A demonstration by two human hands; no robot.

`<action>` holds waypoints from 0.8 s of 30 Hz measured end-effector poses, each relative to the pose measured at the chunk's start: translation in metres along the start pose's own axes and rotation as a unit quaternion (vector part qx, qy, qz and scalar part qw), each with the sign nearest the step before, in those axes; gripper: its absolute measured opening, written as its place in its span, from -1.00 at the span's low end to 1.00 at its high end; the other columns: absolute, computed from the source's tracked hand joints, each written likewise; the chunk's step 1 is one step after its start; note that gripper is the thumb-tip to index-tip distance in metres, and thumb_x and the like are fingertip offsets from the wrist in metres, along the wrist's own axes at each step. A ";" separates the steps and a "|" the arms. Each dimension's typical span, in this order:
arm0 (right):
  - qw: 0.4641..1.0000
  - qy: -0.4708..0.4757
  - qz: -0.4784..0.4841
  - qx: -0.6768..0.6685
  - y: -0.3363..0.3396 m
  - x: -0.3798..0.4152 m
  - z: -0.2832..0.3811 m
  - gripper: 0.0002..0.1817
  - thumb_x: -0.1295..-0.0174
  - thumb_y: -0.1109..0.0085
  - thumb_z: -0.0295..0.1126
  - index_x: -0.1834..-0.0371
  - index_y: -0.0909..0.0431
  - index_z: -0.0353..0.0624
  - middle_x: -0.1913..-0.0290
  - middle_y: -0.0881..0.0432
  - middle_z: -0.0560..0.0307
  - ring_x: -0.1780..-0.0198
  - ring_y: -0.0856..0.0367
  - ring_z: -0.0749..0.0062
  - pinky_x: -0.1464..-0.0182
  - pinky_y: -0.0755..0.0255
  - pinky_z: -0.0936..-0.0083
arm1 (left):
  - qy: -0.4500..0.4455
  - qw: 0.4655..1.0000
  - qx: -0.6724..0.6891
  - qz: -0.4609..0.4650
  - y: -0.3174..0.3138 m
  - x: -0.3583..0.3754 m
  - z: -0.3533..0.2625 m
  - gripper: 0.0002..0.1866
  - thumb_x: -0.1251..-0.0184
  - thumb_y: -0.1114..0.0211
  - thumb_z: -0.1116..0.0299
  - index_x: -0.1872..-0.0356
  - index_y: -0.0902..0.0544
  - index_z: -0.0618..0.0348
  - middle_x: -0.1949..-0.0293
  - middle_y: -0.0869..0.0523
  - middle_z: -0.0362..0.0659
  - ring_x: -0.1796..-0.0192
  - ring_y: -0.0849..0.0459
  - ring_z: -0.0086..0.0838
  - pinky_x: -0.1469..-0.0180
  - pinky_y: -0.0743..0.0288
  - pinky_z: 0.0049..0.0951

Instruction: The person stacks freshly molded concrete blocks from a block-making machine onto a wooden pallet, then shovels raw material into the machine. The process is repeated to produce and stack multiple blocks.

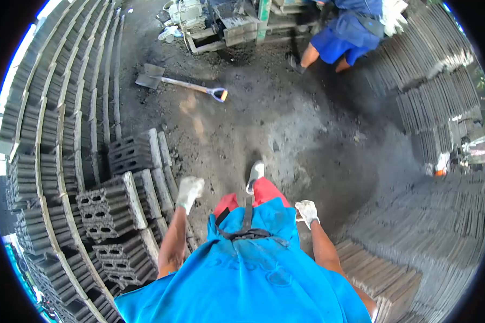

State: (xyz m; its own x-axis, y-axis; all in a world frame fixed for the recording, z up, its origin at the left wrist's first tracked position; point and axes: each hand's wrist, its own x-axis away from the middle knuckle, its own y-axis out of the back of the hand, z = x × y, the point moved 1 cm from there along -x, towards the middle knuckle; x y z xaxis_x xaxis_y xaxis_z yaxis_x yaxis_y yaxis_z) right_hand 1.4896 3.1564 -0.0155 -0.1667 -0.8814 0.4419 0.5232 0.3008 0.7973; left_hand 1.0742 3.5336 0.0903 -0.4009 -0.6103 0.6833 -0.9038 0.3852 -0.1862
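Note:
My left hand (191, 192), in a white glove, hangs beside my left hip, near the stacked hollow blocks (105, 212). Nothing shows in it, and its fingers are too blurred to make out. On the other side, my right hand (307, 211) is at my right hip in a whitish glove, with its fingers curled. Whether it holds anything is too small to tell. Grey ground lies in front of my white shoe (257, 171).
A shovel (186, 84) lies on the ground ahead. A person in blue shorts (346, 36) stands at the upper right by stacked boards (439, 102). Machinery (191, 19) is at the top. Racks of blocks (35, 180) line the left, and more boards (380, 272) lie at the lower right.

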 end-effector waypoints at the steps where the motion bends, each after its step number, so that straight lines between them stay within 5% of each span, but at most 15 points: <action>1: 0.990 -0.078 -0.002 -0.115 0.037 -0.038 0.005 -0.74 0.12 -0.43 -0.19 0.48 -0.54 -0.03 0.55 -0.56 0.08 0.42 -0.64 0.21 0.32 -0.55 0.24 | 0.003 0.996 0.024 -0.091 -0.028 0.017 -0.010 -0.82 -0.26 -0.39 0.32 0.48 -0.64 0.15 0.60 -0.58 -0.30 0.61 -0.53 -0.58 0.62 -0.35 -0.48; 3: 0.866 -0.267 -0.025 -0.423 0.130 -0.115 0.052 -0.80 -0.07 -0.33 -0.25 0.50 -0.50 -0.05 0.56 -0.54 0.14 0.51 -0.60 0.35 0.46 -0.54 0.36 | 0.058 0.977 -0.102 -0.179 -0.032 -0.001 -0.013 -0.78 -0.24 -0.36 0.29 0.49 -0.64 0.22 0.61 -0.62 -0.18 0.67 -0.55 -0.49 0.65 -0.40 -0.49; 5: 0.828 -0.273 -0.042 -0.488 0.201 -0.198 0.087 -0.78 -0.26 -0.23 -0.32 0.51 -0.46 -0.07 0.57 -0.52 0.21 0.61 -0.55 0.49 0.61 -0.53 0.49 | 0.104 0.975 -0.062 -0.189 -0.039 0.004 -0.034 -0.76 -0.21 -0.36 0.29 0.53 -0.64 0.25 0.60 -0.65 -0.13 0.61 -0.63 -0.47 0.60 -0.50 -0.46; 11: 0.885 -0.203 -0.046 -0.416 0.311 -0.451 0.127 -0.86 -0.29 -0.25 -0.30 0.26 -0.60 -0.13 0.48 -0.58 0.28 0.52 -0.58 0.58 0.53 -0.52 0.53 | 0.192 0.959 0.004 -0.210 -0.021 -0.082 -0.043 -0.78 -0.19 -0.37 0.35 0.54 -0.59 0.24 0.59 -0.63 -0.16 0.60 -0.61 -0.45 0.61 -0.48 -0.46; 15: 0.955 -0.107 -0.018 -0.277 0.282 -0.620 0.116 -0.78 -0.25 -0.30 -0.25 0.17 -0.66 -0.15 0.44 -0.59 0.32 0.44 -0.58 0.62 0.46 -0.54 0.56 | 0.231 0.956 -0.106 -0.147 0.029 -0.214 -0.076 -0.76 -0.19 -0.38 0.34 0.55 -0.55 0.22 0.53 -0.65 -0.17 0.55 -0.63 -0.47 0.56 -0.51 -0.44; 16: 0.964 -0.110 -0.028 -0.241 0.259 -0.663 0.116 -0.70 -0.21 -0.34 -0.20 0.15 -0.69 -0.19 0.39 -0.67 0.25 0.34 -0.62 0.57 0.31 -0.58 0.49 | 0.239 0.957 0.035 -0.163 0.051 -0.244 -0.083 -0.78 -0.24 -0.37 0.30 0.48 -0.62 0.23 0.45 -0.70 -0.19 0.46 -0.65 -0.50 0.45 -0.56 -0.45; 19: 0.988 -0.100 0.024 -0.118 0.239 -0.779 0.136 -0.54 -0.14 -0.37 -0.07 0.10 -0.70 -0.26 0.16 -0.77 -0.04 0.10 -0.72 0.28 -0.05 -0.51 0.38 | 0.176 0.951 0.039 -0.252 0.054 -0.321 -0.107 -0.79 -0.29 -0.33 0.29 0.36 -0.69 0.25 0.40 -0.72 -0.21 0.41 -0.66 -0.53 0.37 -0.58 -0.49; 20: 0.990 -0.055 -0.007 -0.132 0.221 -0.816 0.140 -0.57 -0.14 -0.31 -0.03 0.23 -0.68 -0.22 0.32 -0.72 -0.12 0.24 -0.71 0.13 0.14 -0.50 0.26 | 0.186 0.949 0.044 -0.252 0.055 -0.340 -0.117 -0.78 -0.31 -0.31 0.28 0.23 -0.73 0.25 0.37 -0.72 -0.22 0.32 -0.67 -0.54 0.26 -0.58 -0.52; 22: 0.996 -0.023 0.012 -0.085 0.158 -0.908 0.129 -0.57 -0.15 -0.30 0.00 0.40 -0.57 -0.23 0.36 -0.65 -0.19 0.20 -0.64 -0.16 0.15 -0.47 0.12 | 0.205 0.943 0.047 -0.257 0.057 -0.372 -0.113 -0.81 -0.34 -0.30 0.30 0.27 -0.71 0.25 0.37 -0.71 -0.23 0.32 -0.65 -0.59 0.25 -0.55 -0.55; 23: 0.999 0.037 -0.007 -0.027 0.127 -0.949 0.119 -0.56 -0.15 -0.31 0.01 0.36 -0.53 -0.21 0.33 -0.63 -0.24 0.16 -0.59 -0.27 0.14 -0.45 0.07 | 0.216 0.940 0.049 -0.258 0.059 -0.391 -0.098 -0.82 -0.35 -0.29 0.32 0.30 -0.70 0.24 0.38 -0.70 -0.23 0.33 -0.63 -0.61 0.25 -0.53 -0.56; 24: 1.000 -0.007 0.020 -0.021 0.113 -0.980 0.126 -0.54 -0.15 -0.33 -0.02 0.18 -0.56 -0.23 0.20 -0.66 -0.25 0.08 -0.62 -0.20 0.05 -0.48 0.13 | 0.237 0.930 0.093 -0.265 0.054 -0.401 -0.071 -0.82 -0.38 -0.28 0.32 0.26 -0.71 0.24 0.36 -0.70 -0.26 0.32 -0.62 -0.64 0.27 -0.49 -0.58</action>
State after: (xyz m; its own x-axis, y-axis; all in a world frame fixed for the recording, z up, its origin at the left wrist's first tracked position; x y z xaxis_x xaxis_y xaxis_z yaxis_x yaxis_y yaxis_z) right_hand 1.6062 4.0998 -0.3066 -0.1555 -0.8639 0.4791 0.5640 0.3205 0.7610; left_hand 1.1963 3.8482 -0.1439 0.1796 -0.2902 0.9400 -0.9836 -0.0371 0.1765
